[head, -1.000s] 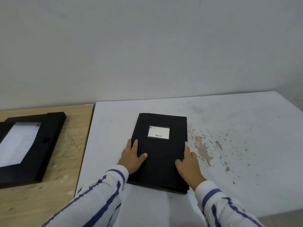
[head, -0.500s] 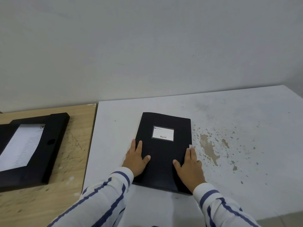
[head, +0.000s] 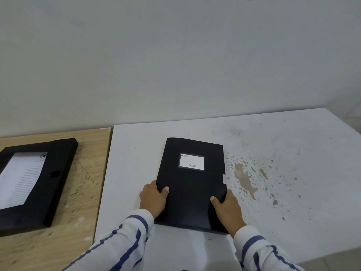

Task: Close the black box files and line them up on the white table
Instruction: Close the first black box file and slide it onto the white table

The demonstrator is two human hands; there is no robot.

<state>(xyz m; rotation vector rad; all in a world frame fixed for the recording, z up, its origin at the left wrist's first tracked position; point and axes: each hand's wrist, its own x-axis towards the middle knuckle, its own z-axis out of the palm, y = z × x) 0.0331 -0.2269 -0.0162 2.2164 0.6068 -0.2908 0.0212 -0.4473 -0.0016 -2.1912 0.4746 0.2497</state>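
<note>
White table (head: 273,222) bears closed box file (head: 192,184), left hand (head: 153,198) and right hand (head: 226,208) gripping its sides.

Left hand (head: 153,198), right hand (head: 226,207) clamped, thumbs up.

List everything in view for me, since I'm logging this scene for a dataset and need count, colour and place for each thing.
closed box file: one, black with a white label, flat on the white table, gripped at both long edges
open box file: one, black, printed white paper inside, lying on the wooden table at left
white table: one, white with brown chipped patches right of the closed file
wooden table: one, light brown, butted against the white table's left edge
wall: one, pale grey, behind both tables
left hand: one, gripping the closed file's left edge, white sleeve with blue stripes
right hand: one, gripping its right edge, same striped sleeve
</note>
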